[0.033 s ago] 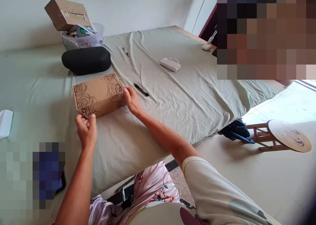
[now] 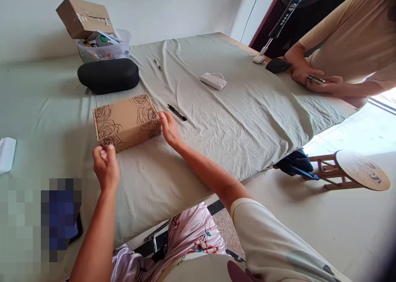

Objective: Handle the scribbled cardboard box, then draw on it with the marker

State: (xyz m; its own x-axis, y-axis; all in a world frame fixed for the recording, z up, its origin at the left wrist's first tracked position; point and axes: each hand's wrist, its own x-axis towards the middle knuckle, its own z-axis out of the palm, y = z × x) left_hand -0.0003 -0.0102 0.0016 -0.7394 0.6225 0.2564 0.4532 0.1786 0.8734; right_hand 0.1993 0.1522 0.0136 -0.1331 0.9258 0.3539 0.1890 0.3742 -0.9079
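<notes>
Head view: both hands are on a cardboard box [image 2: 127, 123] scrawled with dark loops, on a worktop [image 2: 237, 43] spread with a wrinkled cloth [image 2: 235, 129]; whether its underside touches the cloth is unclear. The left hand [image 2: 107, 166] grasps the near left corner with curled fingers, and the right hand [image 2: 169, 130] grips the right end, some fingers hidden. The hold looks uneven, so the box could twist if one side moves before the other. Squeezing hard might dent the cardboard, and fingertips could smudge the loops if that ink is wet. Pushed away, it could bump the black case [image 2: 108, 76] near its far side; a rightward sweep could knock the black marker [image 2: 177, 112] just beside the right hand.
</notes>
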